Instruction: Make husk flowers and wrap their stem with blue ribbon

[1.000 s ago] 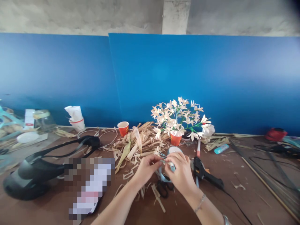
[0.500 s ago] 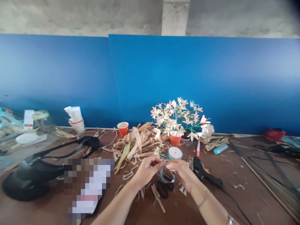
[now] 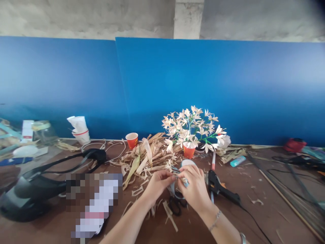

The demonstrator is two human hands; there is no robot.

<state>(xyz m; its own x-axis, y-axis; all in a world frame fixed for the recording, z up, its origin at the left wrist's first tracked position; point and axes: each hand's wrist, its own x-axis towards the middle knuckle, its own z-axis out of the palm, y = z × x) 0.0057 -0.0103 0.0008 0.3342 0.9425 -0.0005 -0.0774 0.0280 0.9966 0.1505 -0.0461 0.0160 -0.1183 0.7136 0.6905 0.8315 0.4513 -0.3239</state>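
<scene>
Head view. Done, as judged: one spray of pale flowers [image 3: 190, 125], made up on green stems and standing in a red cup [image 3: 189, 152]. Left, as judged: one thin strand [image 3: 177, 174], in hand and apparently unfinished; share of the whole, cannot tell. Strand position: between the fingertips of both hands, in front of the cup, above the surface [image 3: 188, 228]. Left hand [image 3: 160, 185]: thumb and finger pinched together on the strand. Right hand [image 3: 194, 188]: fingers bent inward, tips close together at the strand; exact grip partly hidden. Nearby: tape roll [image 3: 188, 162], partly behind the right hand; scissors [image 3: 175, 207], below the hands; glue gun [image 3: 224, 191], to the right; dry husks [image 3: 147, 152], beyond the left hand.
</scene>
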